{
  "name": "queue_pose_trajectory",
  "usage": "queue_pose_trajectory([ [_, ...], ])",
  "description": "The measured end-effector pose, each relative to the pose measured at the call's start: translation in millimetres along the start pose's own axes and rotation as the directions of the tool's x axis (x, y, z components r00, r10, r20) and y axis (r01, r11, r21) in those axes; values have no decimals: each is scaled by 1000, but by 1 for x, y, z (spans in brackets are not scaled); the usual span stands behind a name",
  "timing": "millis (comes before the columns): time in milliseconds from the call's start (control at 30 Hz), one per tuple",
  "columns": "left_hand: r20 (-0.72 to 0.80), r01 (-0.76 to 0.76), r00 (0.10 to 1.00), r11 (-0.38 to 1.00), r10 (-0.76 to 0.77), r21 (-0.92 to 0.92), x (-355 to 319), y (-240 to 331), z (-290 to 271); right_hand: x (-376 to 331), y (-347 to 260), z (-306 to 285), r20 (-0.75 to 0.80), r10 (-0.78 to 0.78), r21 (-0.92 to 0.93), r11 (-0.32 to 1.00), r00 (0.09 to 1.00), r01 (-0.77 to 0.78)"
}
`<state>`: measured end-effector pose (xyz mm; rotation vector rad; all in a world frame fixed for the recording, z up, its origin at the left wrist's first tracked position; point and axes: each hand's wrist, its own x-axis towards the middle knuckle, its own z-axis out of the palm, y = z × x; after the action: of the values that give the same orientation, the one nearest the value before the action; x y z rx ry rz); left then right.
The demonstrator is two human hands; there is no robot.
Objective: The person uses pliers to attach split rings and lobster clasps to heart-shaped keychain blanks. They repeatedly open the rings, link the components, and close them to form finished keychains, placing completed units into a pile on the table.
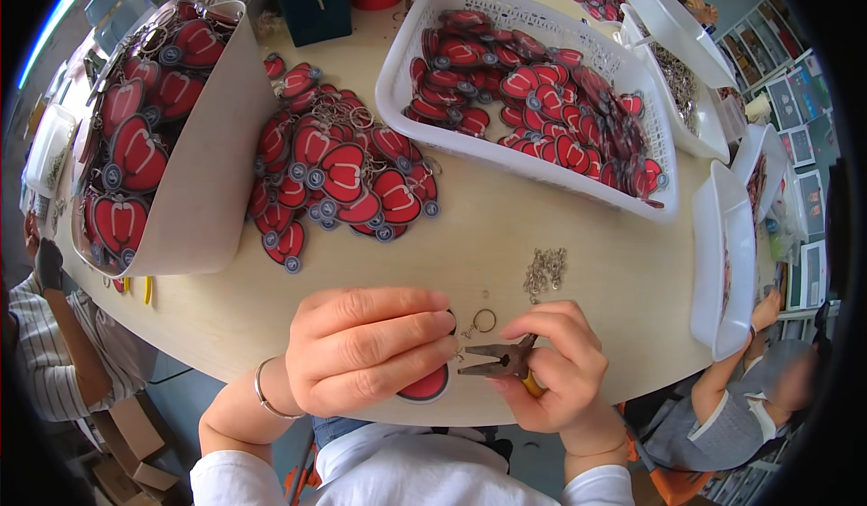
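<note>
Left hand (366, 348) pins a red heart tag (426, 385) at the tabletop (506, 226) near edge. Right hand (555, 361) grips pliers (492, 359), tips probably on a small ring, hard to see. Loose key ring (484, 320) just beside. Risk: ring slips from the tips and springs off the edge.

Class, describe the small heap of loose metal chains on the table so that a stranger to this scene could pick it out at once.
Start at the big white basket full of red charms, then drop down its near side onto the bare tabletop. There, just above the right hand gripping pliers, lies the heap of chains. It alone is all silver metal, with no red charm attached.
</note>
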<state>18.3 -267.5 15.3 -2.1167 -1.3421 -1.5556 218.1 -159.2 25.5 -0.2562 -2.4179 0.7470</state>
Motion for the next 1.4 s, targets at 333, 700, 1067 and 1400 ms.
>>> queue_pose_trajectory([
  [333,59,29,998,999,-31,38,2,1,-4,-5,0,-3,-38,-70,-168,984,997,63],
  [700,46,-15,999,998,12,60,4,-2,0,-6,-1,-7,-20,-120,-301,947,993,109],
  [1067,37,76,996,994,-79,72,0,10,-7,-10,-8,16,-128,-44,-174,985,991,21],
  [1400,51,40,998,998,-43,53,-4,7,-6,-5,-6,13,-77,12,21,1000,997,-10],
])
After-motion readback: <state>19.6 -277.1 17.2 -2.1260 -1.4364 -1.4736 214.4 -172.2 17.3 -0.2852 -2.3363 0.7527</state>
